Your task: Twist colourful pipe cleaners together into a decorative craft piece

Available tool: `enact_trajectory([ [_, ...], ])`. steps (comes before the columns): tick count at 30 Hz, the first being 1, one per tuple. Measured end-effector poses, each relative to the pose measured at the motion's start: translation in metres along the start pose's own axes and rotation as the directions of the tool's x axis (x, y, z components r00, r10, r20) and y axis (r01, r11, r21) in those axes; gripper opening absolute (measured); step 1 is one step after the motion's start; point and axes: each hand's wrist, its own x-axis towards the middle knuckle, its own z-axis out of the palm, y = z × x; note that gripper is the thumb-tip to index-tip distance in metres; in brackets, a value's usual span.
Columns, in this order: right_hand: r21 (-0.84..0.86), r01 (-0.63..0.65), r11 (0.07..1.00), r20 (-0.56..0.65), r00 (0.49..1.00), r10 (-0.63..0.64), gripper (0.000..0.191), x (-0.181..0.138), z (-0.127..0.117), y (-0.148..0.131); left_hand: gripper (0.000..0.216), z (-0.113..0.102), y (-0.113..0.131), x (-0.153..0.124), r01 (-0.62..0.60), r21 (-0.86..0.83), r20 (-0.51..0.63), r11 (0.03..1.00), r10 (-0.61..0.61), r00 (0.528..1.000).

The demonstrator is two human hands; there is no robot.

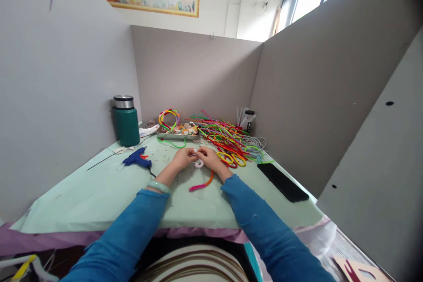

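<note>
My left hand [184, 158] and my right hand [210, 158] meet over the middle of the table, fingertips pinched together. Between them is a pale pinkish-white pipe cleaner [198, 164], its curled end hanging below the fingers. Just beneath, a pipe cleaner piece [200, 187] in pink and orange lies bent on the cloth, close to my right wrist. Left of my hands rests a blue hot glue gun [138, 157] with a red trigger. The exact grip of each fingertip is too small to make out.
A green bottle [127, 123] stands at the back left. Behind my hands are a metal tray [178, 136] of small pieces, a colourful ring [169, 120] and a heap of pipe cleaners [224, 134]. A black phone [282, 182] lies right. Grey partitions [198, 70] enclose the table.
</note>
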Motion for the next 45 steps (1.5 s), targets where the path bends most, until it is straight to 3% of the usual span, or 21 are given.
enact_trajectory([
  [4,0.011,-0.012,1.0,0.007,1.0,0.012,0.017,0.001,-0.001,0.0,0.018,0.001,-0.001,-0.001,-0.094,0.164,-0.008,0.982,0.096,0.995],
  [8,0.034,-0.034,0.999,-0.003,0.999,0.034,0.017,0.001,-0.001,0.0,0.02,0.001,0.001,-0.001,-0.098,0.236,-0.012,0.967,0.103,0.995],
  [21,-0.006,-0.049,0.999,0.02,0.999,0.049,0.025,0.001,-0.002,-0.001,0.022,0.001,0.002,-0.004,-0.166,0.177,-0.053,0.97,0.178,0.983],
  [28,-0.009,-0.037,0.999,0.019,0.999,0.037,0.023,0.002,-0.001,0.001,0.024,0.0,0.001,0.0,-0.122,0.132,-0.059,0.984,0.131,0.99],
  [35,-0.012,-0.034,0.999,0.033,0.999,0.035,0.022,0.001,-0.002,0.0,0.023,0.002,-0.004,0.005,-0.039,-0.075,-0.021,0.996,0.037,0.999],
  [45,-0.04,-0.042,0.998,0.061,0.997,0.044,0.016,-0.003,-0.002,-0.007,0.019,-0.004,0.008,-0.003,0.207,-0.259,0.087,0.943,-0.19,0.978],
])
